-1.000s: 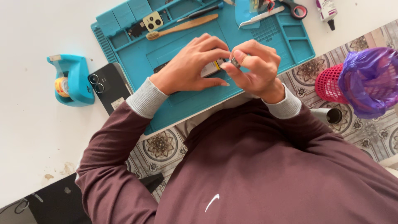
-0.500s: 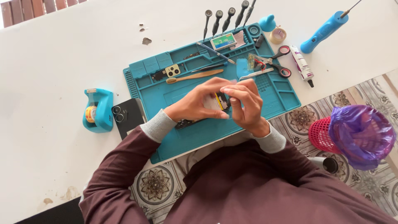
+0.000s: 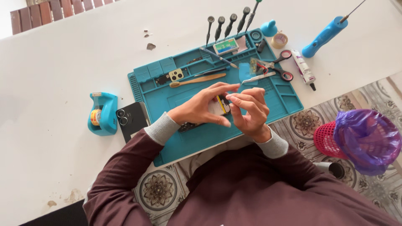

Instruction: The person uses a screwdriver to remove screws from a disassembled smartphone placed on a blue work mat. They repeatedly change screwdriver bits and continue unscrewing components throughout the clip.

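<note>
Vs. a sec ago the view has pulled back & up: more of the white desk (image 3: 63, 54) shows now, incl. the screwdriver row (image 3: 228, 23) and the blue handheld tool (image 3: 324, 31) at the far edge, which were cut off or out of frame before. The hands themselves have barely shifted — both are still bunched together over the middle of the teal work mat (image 3: 284, 100), so the fiddly work on the opened phone (image 3: 221, 104) looks ongoing, not finished. Left hand (image 3: 201, 106) arches over the phone w/ fingers spread, thumb & forefinger nearly meeting; right hand (image 3: 249, 111) is pinched narrow at the fingertips, right against the left's. Can't tell what the pinch holds, if anything — too small. Most of the phone is hidden under the palms; only a yellow-black strip and a dark edge by the left wrist show. A black phone back cover (image 3: 130, 120) lies just off the mat's left edge, near the tape dispenser (image 3: 101, 114).
</note>
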The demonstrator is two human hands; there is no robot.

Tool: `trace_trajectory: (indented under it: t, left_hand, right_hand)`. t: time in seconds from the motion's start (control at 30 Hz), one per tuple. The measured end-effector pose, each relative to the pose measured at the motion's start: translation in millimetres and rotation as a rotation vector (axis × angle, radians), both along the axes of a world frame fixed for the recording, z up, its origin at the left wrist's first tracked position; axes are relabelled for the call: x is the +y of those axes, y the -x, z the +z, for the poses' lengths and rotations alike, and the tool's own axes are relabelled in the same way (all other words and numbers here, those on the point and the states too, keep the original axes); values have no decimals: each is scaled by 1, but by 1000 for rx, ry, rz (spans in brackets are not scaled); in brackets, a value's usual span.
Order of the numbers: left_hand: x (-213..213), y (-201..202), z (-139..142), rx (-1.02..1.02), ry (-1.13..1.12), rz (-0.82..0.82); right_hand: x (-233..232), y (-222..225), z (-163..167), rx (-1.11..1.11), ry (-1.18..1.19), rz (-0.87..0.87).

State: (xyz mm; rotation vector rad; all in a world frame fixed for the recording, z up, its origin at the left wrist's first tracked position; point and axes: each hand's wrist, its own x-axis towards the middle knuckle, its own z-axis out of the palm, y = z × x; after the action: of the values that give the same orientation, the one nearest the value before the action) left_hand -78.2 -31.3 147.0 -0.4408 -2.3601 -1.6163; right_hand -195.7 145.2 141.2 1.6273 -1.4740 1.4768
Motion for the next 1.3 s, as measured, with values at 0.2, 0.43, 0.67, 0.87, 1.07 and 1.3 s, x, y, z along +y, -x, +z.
trace_trajectory:
  t: [0.2,0.43,0.67,0.87,1.07,1.3]
  left_hand:
    - [3,4,4,-148,-89,60]
    - [12,0,7,122,150,95]
    - [8,3,8,-109,-194,81]
    - [9,1,-5,-110,-101,98]
    - [5,-1,-22,77,-37,68]
    - [-2,-1,-30,19,-342,201]
  right_hand:
    - [-2,4,-3,-26,31,-29]
    - [-1,5,-7,-60,44,-64]
    - [-2,6,-3,-61,47,-53]
    - [2,3,-12,-70,51,9]
    - [-1,10,-25,-132,21,80]
    - [-3,12,-28,-155,20,106]
